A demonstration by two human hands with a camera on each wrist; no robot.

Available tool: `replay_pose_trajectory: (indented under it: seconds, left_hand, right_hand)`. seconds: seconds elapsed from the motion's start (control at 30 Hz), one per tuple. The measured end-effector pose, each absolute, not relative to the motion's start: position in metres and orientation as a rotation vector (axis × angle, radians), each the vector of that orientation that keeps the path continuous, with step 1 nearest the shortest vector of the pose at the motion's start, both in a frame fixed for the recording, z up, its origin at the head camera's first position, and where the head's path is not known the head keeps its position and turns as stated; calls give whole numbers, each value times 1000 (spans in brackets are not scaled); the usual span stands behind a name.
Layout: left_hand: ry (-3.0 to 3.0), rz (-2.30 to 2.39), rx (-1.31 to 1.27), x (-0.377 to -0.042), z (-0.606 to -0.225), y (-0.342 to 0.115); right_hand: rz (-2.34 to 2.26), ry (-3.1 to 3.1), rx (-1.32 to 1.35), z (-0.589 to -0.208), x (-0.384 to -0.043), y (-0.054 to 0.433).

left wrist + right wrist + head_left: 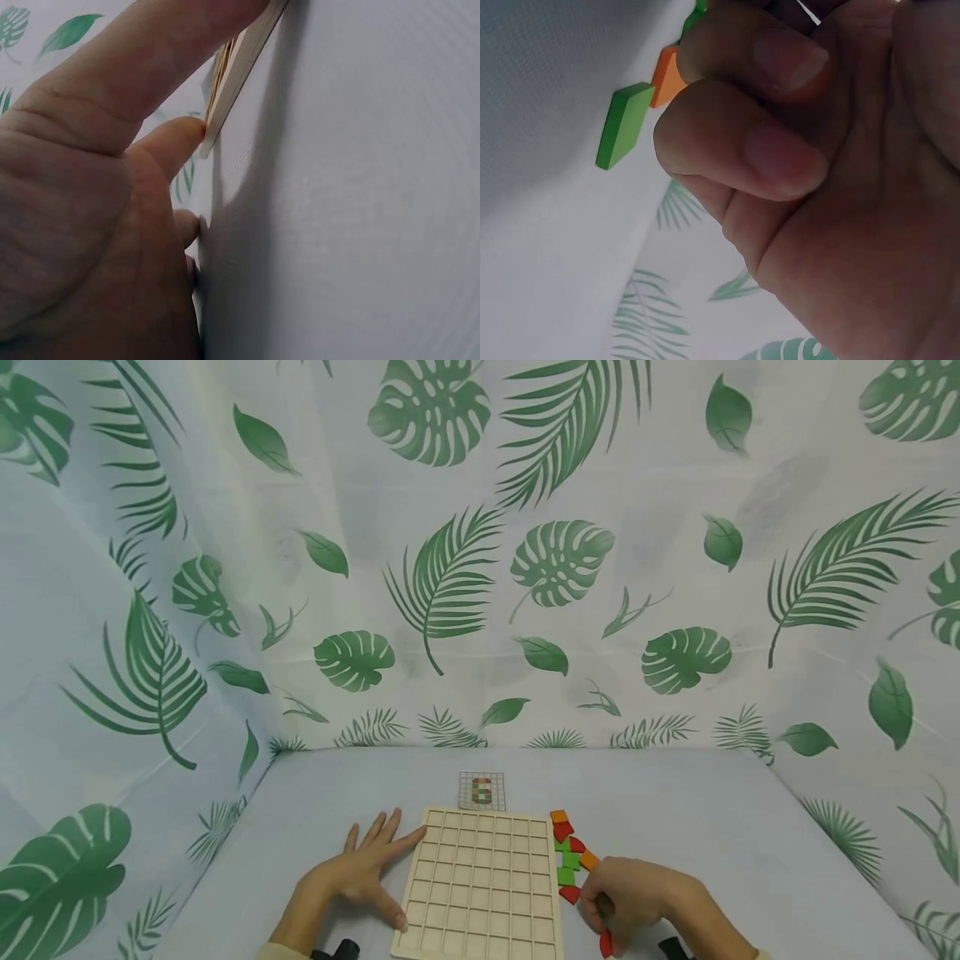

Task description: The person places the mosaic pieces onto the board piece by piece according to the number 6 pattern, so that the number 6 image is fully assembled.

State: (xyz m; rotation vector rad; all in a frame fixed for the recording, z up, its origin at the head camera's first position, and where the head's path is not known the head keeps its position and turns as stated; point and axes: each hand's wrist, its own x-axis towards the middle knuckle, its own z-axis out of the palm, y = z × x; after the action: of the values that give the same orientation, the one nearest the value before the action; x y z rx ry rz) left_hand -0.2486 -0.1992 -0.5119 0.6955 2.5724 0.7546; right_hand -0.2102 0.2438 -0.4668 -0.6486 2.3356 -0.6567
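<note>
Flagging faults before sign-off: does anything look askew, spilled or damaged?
Nothing looks damaged or spilled. The board sits slightly turned against the back edge of the table, and coloured pieces lie jumbled along the board's right side.

matt wooden board [481,883], smooth plastic-looking tiles [566,876], cloth-like backdrop [480,489].

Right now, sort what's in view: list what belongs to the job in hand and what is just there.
Likely part of the job:
- wooden grid board
- red, orange and green tiles
- card with colored pattern, probably a guide

Just there:
- leaf-print curtain, backdrop
- table, support only
</note>
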Motion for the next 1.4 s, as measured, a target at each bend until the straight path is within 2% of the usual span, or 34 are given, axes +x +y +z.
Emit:
replay_pose_trajectory:
  seconds: [0.33, 0.63, 0.97, 1.4]
  left_hand:
    - [2589, 731, 616, -243, -505, -191]
    - [2631, 666, 571, -242, -509, -187]
    - [2637, 642, 565, -241, -513, -185]
    - [2657, 611, 567, -240, -514, -182]
  right_hand:
    - [-667, 2342, -643, -464, -211, 240]
    - [-897, 2350, -953, -466, -227, 249]
    - [-1179, 2476, -1040, -470, -241, 245]
    - [-1397, 2615, -862, -475, -252, 213]
